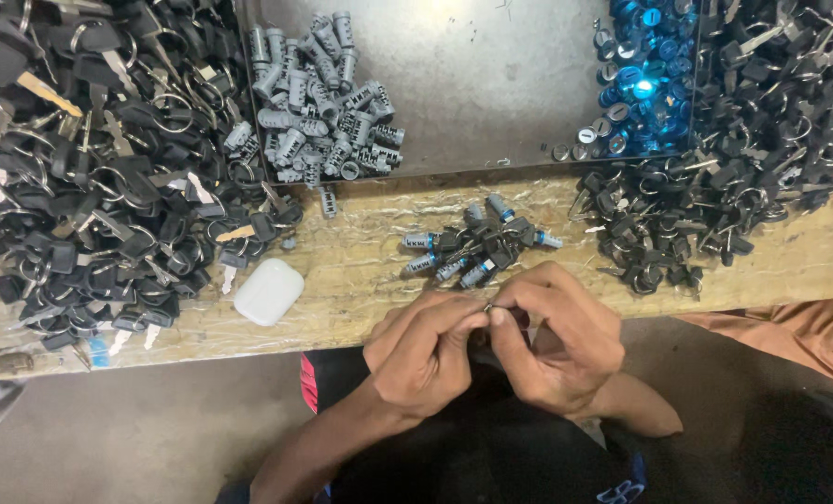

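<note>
Wooden bench top (360, 280) is stretching across my view, and I am working from the largest things down. Black-headed keys on rings are lying in a huge heap (90, 159) on the left, and a second heap (743, 140) is filling the right side. Between them a grey metal tray (491, 75) is holding a pile of grey lock cylinders (318, 103) on its left and a cluster of shiny blue caps (645, 79) on its right. A white rounded case (269, 291) is resting on the wood near the left heap. A small group of cylinders with keys in them (477, 245) is lying just beyond my hands. I am pinching my left hand (426, 350) and right hand (561, 345) together over my lap, just off the bench edge, fingertips meeting on a tiny metal part (488, 306); it is too small to tell whether it is a ring or a key tip. Judging from this, the piece could be slipping from such a narrow pinch and dropping into my dark lap, where finding it would be hard, since nothing is lying beneath it to catch it
</note>
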Available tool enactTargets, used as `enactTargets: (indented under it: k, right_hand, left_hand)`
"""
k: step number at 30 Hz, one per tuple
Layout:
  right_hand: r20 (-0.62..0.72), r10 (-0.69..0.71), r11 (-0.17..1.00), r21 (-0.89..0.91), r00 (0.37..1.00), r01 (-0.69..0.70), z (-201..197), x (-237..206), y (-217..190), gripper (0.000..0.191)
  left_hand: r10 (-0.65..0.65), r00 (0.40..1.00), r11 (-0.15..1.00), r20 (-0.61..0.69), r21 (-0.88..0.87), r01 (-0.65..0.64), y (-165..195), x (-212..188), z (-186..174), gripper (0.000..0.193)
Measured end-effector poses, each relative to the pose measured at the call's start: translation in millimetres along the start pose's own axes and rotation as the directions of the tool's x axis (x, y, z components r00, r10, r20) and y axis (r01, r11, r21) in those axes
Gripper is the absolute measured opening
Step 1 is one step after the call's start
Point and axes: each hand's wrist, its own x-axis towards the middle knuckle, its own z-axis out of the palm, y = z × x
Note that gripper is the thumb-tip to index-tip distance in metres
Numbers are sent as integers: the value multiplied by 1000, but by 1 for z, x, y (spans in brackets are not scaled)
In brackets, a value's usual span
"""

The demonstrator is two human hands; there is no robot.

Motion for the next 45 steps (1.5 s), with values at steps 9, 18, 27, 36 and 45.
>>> enactTargets:
  k: [9,18,27,36,45]
  right_hand:
    - [355,122,992,-8,927,-128,-41,43,35,15]
    - [280,-177,771,-557,944,309,-20,168,132,18]
    - [221,107,828,-560,970,36,-18,163,140,11]
    - [157,13,845,-530,987,73,-42,161,138,10]
    - [113,1,729,-680,994,76,-8,170,169,12]
  left_hand:
    - [-423,830,857,363,-138,497,-17,4,-18,4]
    - [-532,843,843,-80,-152,517,-59,-15,-14,5]
    - [-576,807,817,-133,-137,560,-63,-14,-14,4]
    - [-596,793,800,-124,-180,573,-65,-12,-15,5]
    - [-584,798,811,-148,-150,565,-71,-14,-14,5]
